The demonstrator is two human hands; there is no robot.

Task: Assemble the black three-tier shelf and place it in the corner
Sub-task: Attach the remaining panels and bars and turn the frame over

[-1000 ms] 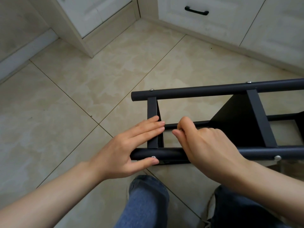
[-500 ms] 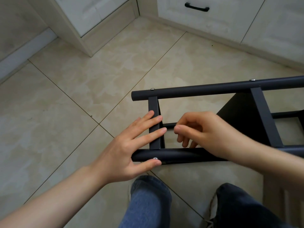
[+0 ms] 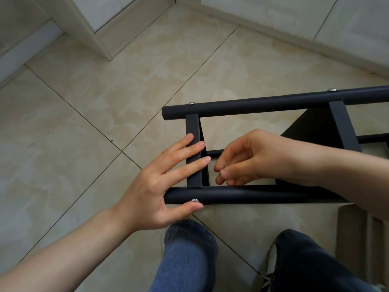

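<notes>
The black shelf frame lies on its side on the tiled floor, with a far tube and a near tube joined by a flat crossbar. A black shelf panel stands between the tubes further right. My left hand presses straight fingers across the crossbar, its thumb under the near tube beside a silver screw head. My right hand hovers inside the frame opening with curled fingers, and thumb and fingertips pinch a small silvery piece that barely shows.
White cabinets and a baseboard meet in a corner at the top. My legs in blue jeans are at the bottom edge. A pale wooden object stands at the lower right.
My right hand lifted off the near tube and moved into the frame opening, turning its fingertips toward the crossbar. The left hand stayed on the crossbar.
</notes>
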